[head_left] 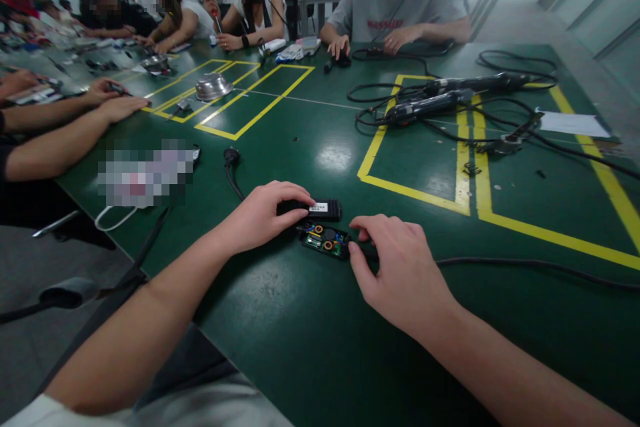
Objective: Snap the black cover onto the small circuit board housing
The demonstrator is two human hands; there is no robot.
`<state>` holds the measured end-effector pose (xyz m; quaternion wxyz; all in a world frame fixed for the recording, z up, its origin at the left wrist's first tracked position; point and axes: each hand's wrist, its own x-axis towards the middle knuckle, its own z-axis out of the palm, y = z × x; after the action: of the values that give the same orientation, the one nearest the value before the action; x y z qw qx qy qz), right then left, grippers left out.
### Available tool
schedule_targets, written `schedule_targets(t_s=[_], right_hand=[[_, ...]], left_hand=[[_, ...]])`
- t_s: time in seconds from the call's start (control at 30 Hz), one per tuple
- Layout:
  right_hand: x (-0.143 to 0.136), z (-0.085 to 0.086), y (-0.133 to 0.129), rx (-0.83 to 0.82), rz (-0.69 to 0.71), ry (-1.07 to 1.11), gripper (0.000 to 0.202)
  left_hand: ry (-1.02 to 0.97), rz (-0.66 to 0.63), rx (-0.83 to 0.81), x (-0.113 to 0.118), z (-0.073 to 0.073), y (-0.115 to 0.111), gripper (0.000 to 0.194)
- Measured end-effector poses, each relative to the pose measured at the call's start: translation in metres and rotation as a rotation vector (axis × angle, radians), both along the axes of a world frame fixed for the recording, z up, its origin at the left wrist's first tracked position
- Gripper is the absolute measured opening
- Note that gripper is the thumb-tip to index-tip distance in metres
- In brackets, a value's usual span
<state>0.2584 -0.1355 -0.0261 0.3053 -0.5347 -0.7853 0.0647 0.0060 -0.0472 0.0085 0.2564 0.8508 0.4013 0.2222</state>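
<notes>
My left hand [270, 217] has its thumb and fingers closed on the left end of a black ridged cover [334, 209], which carries a white label. Just below the cover lies an open black case half [324, 241]. Inside it a circuit board with copper-coloured coils, coloured wires and small components is exposed. At the right end of this case, the thumb and forefinger of my right hand [395, 260] are curled around its edge, where the black cable [500, 261] seems to come in. The other fingers of that hand are bent over.
Two black corded tool handles [430, 107] with looped cables lie at the right. A power plug [231, 157], a blurred packet [150, 173] and a metal bowl [213, 87] are further left. Small screws or springs [471, 169] lie scattered. Several people sit around the green table [280, 307].
</notes>
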Motion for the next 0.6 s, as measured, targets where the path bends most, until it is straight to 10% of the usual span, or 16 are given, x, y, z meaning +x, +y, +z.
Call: schedule_targets(t_s=[0.6], right_hand=[[0.0007,-0.0027,-0.0003,0.01,0.032,-0.159,0.028]], left_hand=[[0.037,-0.034,0.006,-0.0027,0.0026,-0.0007,0.022]])
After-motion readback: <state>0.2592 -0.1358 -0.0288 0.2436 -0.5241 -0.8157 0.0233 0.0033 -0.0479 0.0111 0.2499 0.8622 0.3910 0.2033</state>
